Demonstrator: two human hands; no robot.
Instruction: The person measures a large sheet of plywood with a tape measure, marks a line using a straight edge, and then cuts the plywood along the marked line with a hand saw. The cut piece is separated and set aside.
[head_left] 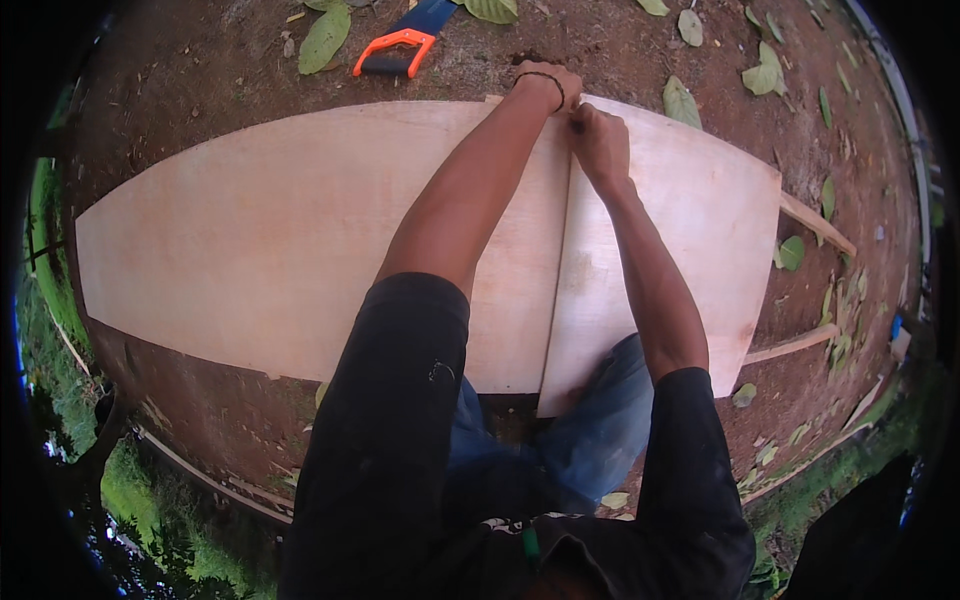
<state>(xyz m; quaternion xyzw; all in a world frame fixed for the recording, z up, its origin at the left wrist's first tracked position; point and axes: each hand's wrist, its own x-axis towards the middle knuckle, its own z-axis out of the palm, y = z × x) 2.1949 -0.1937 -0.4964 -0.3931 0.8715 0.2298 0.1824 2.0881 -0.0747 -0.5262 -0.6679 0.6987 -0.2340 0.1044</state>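
A long pale plywood sheet point(300, 230) lies across in front of me, and a smaller plywood panel point(670, 220) rests over its right part, leaving a straight seam between them. At the far end of that seam, my left hand point(548, 84) is closed at the sheet's far edge, a dark band round its wrist. Just right of it and slightly nearer, my right hand point(603, 145) is closed with the fingertips against the panel's edge by the seam. What either hand grips is hidden by the fingers.
A handsaw point(402, 50) with an orange and black handle lies on the brown soil point(200, 110) beyond the sheet. Wooden strips point(818, 222) stick out from under the panel at the right. Large leaves point(325, 40) are scattered around, and my knees in jeans point(600, 430) are at the near edge.
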